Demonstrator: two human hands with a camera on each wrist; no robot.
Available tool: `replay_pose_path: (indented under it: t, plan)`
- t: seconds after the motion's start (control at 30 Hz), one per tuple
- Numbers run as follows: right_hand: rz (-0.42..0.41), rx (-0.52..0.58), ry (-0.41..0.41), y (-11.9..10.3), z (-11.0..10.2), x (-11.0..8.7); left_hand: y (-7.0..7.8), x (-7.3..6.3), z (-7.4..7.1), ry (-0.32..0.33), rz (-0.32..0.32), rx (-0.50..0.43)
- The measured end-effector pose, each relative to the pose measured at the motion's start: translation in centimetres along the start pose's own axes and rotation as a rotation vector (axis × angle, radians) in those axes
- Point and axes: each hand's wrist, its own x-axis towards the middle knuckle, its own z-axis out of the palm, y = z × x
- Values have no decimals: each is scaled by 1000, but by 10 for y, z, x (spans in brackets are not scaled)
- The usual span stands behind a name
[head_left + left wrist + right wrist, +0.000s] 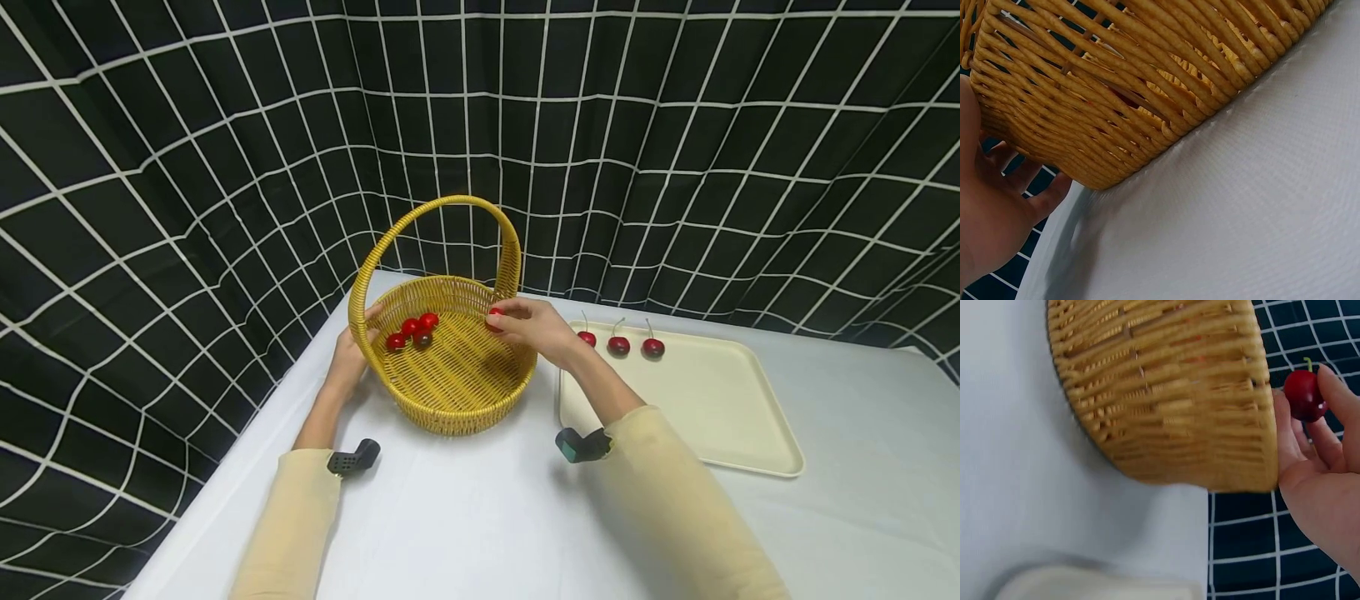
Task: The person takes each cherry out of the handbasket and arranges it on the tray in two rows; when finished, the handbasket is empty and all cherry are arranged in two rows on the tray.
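Note:
A yellow wicker basket with a tall arched handle stands on the table, several red cherries gathered at the left of its floor. My left hand holds the basket's left side by the handle's base; in the left wrist view, its fingers reach behind the woven wall. Over the right part of the basket's rim, my right hand pinches a cherry between thumb and fingers. The right wrist view shows this cherry's short green stem pointing upward, beside the rim.
To the basket's right lies a cream tray, with three stemmed cherries in a row along its back left. A white cloth covers the table. Black curtains with a white grid rise behind and at the left.

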Motion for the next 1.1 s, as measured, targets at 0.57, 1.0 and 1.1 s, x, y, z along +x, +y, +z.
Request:
replay_pose_path:
  t: [0.57,1.0,1.1]
  plan:
    - [-83,31,120,10,-38,-22,-29,11,-6,12,-1,6]
    - [32,114,227,29,-83,-38,-31,10,-6,10,11,10]
    - [53,157,246,29,-93,-45,-32,10,-6,10,12,11]
